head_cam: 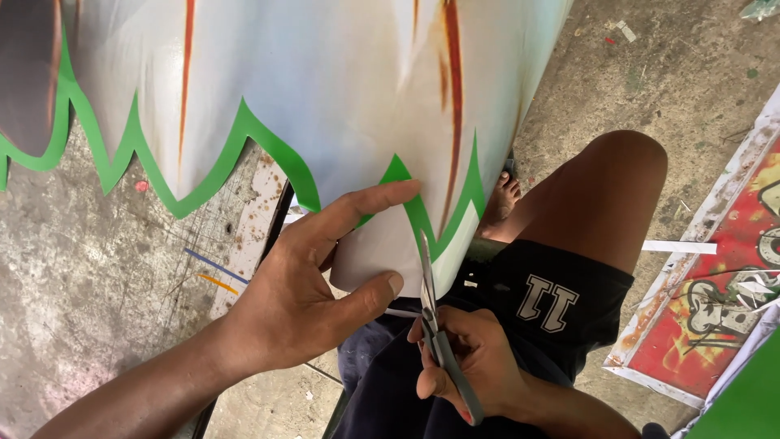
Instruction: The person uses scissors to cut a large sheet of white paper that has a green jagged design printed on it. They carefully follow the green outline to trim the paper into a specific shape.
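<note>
Printed sheet (325, 81) cut off at top edge; scissors (435, 325) handles hidden inside right hand (471, 362).

Rough concrete floor (682, 73), daylit, stained and scratched.
Paper scraps scattered over it; a red printed banner (715, 317) with white border lies at right, a green sheet (751, 402) at the corner.

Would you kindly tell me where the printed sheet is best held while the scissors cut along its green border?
Probably pinch the printed sheet at its loose white flap just left of the scissors, coming from the left as the left hand does. The flap hangs free there, and the right hand works the blades.
</note>
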